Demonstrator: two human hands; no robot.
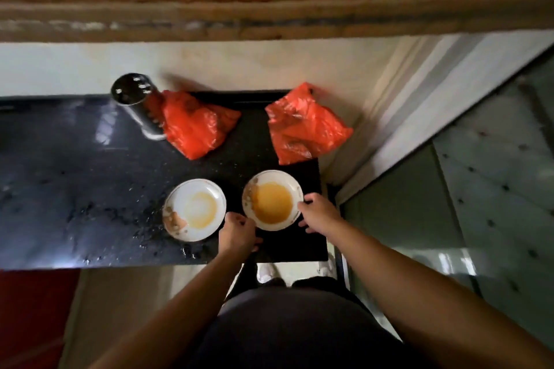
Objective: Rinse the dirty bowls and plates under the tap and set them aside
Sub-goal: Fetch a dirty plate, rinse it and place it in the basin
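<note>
Two round white ceramic plates with patterned rims sit side by side near the front edge of the black speckled stone table, close together but not touching. On the right, the plate with an orange-yellow pool of sauce across its middle is gripped from both sides: the left hand curls its fingers against the near-left rim, and the right hand pinches the right rim with the thumb on top and the fingers reaching below the edge. Whether this plate is lifted or resting on the table cannot be told from this view. To its left, the plate with a paler yellow ring of sauce and brown crumbs along its near-left rim lies flat on the table, with no hand on it. Farther back on the table lie two crumpled red-orange plastic bags, the left bag and the right bag, well apart from each other with bare dark surface between them. Just beside the left bag, touching its left side, stands a shiny perforated steel cylinder holder, which appears upright. The table surface toward the left looks wet and glossy, with scattered droplets and light reflections. Behind the table runs a pale wall, and above it a brown wooden ledge. Both bare forearms reach forward from the lower edge of the view, and below the table edge the person's light-coloured shoes show on the floor.
</note>
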